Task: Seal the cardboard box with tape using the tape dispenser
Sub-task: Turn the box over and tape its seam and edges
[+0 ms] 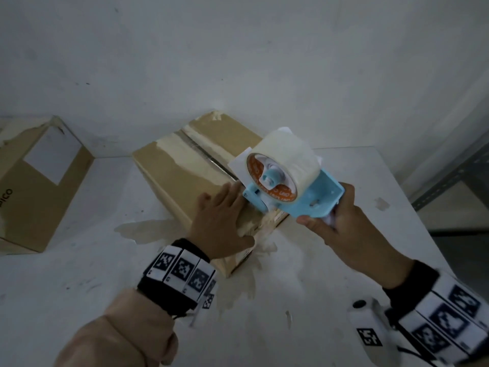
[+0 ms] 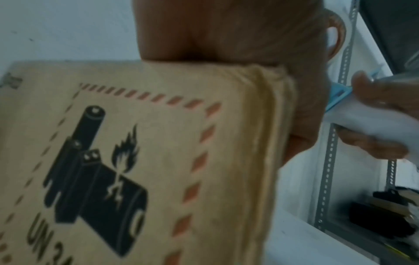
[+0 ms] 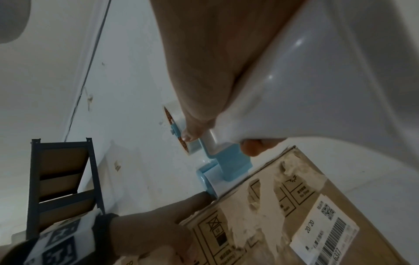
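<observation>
A closed cardboard box (image 1: 169, 170) lies on the white table (image 1: 79, 287), its top seam showing and old tape residue around the flaps. My left hand (image 1: 219, 221) lies flat on the box's near top corner, fingers straight, thumb down the near side. My right hand (image 1: 341, 229) grips the white handle of a light-blue tape dispenser (image 1: 309, 200) carrying a roll of clear tape (image 1: 285, 160). The dispenser's front roller (image 3: 209, 181) rests at the box's near top edge (image 3: 260, 172), next to my left fingertips. The left wrist view shows the box's side with a battery hazard label (image 2: 102, 170).
A second cardboard box (image 1: 39, 186) with a white label stands at the table's far left against the wall. A grey metal shelf rack (image 1: 455, 170) stands right of the table; another rack (image 3: 65, 179) shows in the right wrist view. Tape scraps (image 1: 148, 230) stick to the table near the box.
</observation>
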### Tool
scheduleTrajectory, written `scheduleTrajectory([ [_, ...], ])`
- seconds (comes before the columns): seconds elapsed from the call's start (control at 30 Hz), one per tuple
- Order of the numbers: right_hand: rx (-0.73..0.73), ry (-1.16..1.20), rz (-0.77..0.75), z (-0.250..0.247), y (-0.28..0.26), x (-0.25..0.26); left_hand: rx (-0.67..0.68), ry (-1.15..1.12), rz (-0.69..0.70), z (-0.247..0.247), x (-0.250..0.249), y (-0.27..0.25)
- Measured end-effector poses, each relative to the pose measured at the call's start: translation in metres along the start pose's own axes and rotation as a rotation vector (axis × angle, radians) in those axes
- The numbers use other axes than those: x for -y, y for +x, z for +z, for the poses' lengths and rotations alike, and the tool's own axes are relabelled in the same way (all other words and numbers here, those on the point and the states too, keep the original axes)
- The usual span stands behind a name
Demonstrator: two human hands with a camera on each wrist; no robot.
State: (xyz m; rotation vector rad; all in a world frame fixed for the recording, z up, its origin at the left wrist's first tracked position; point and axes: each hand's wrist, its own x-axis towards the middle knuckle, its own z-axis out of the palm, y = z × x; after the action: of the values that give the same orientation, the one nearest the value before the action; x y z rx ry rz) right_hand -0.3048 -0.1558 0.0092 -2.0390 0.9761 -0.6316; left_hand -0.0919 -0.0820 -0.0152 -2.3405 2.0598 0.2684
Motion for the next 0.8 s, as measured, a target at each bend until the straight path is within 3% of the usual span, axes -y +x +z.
scheduleTrajectory([
  [0.1,-0.013,-0.007,0.012,0.002,0.007,-0.003,0.013,0.060,0.056,-0.003,0.006,0.006],
  [0.23,-0.014,-0.047,0.000,0.000,0.006,-0.004,-0.089,0.009,0.133,0.001,0.010,0.011],
  [0.43,-0.042,0.013,0.005,-0.004,-0.010,-0.011,-0.149,0.001,0.131,0.013,0.013,0.014],
  [0.6,-0.066,0.092,0.107,-0.010,-0.042,-0.025,-0.094,0.007,0.067,0.013,0.011,0.014],
  [0.8,-0.068,0.104,0.118,-0.014,-0.051,-0.027,-0.035,0.058,0.035,0.014,0.011,0.014],
])
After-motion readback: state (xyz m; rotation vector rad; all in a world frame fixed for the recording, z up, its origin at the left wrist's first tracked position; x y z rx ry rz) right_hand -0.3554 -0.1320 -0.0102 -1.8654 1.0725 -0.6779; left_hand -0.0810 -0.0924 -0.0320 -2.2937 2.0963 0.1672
